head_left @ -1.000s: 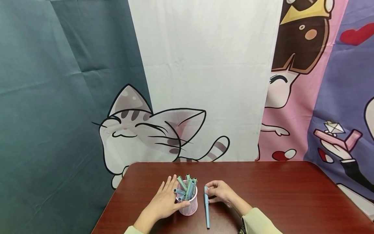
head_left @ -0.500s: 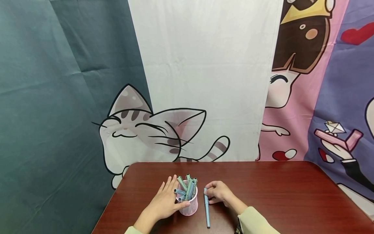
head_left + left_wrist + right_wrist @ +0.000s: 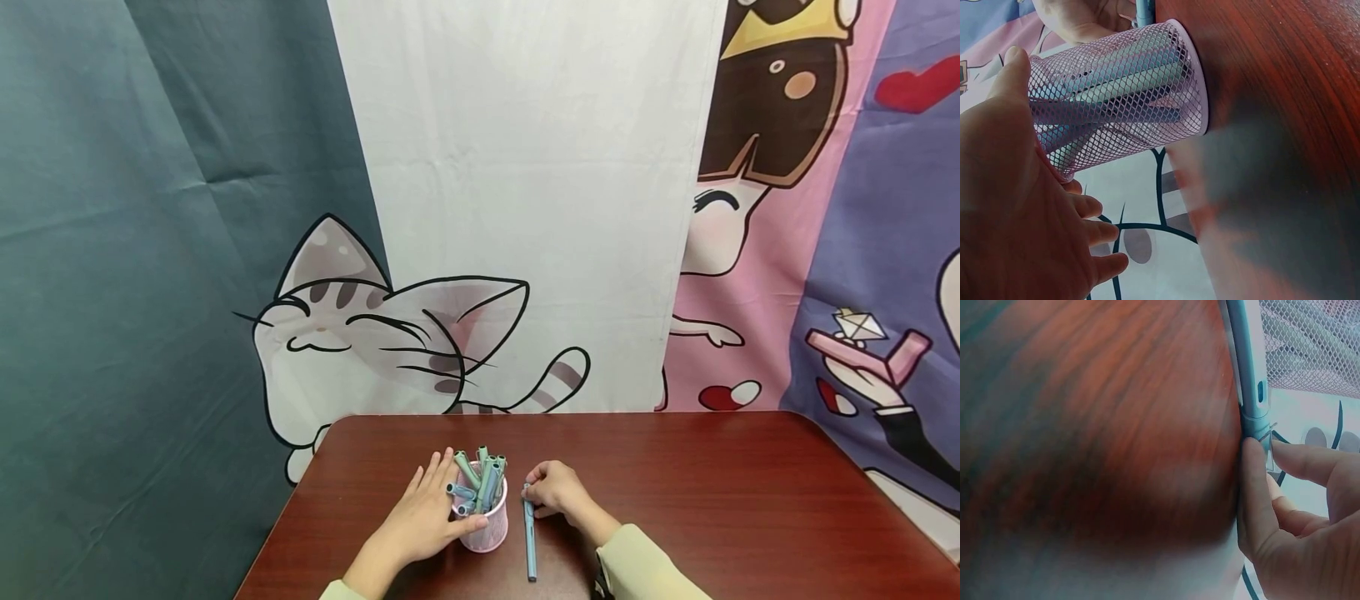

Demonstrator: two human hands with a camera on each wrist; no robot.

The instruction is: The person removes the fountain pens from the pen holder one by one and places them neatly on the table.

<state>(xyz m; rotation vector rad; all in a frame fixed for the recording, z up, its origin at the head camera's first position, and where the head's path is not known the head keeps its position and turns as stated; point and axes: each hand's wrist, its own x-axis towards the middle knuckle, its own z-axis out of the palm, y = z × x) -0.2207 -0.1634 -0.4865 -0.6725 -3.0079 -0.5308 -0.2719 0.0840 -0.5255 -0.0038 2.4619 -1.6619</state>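
Observation:
A pink mesh pen cup (image 3: 483, 536) stands upright on the table, filled with several green and blue pens (image 3: 487, 483). My left hand (image 3: 423, 512) rests against the cup's left side with its fingers spread and fairly straight, the thumb lying by the rim; the left wrist view shows the mesh wall (image 3: 1129, 94) near the palm. To the right of the cup, a blue pen (image 3: 530, 546) lies along the tabletop, pointing toward me. My right hand (image 3: 558, 492) pinches its far, capped end between thumb and fingers; the clip and cap (image 3: 1257, 425) show in the right wrist view.
The reddish-brown wooden table (image 3: 675, 467) has rounded far corners. Behind it hang printed cloths, one with a cartoon cat (image 3: 337, 350) and others in pink and purple at the right.
My right hand and forearm have shifted slightly to the left, and the pen has moved a little with them, its near end drawn slightly away from me. The left hand stays in place.

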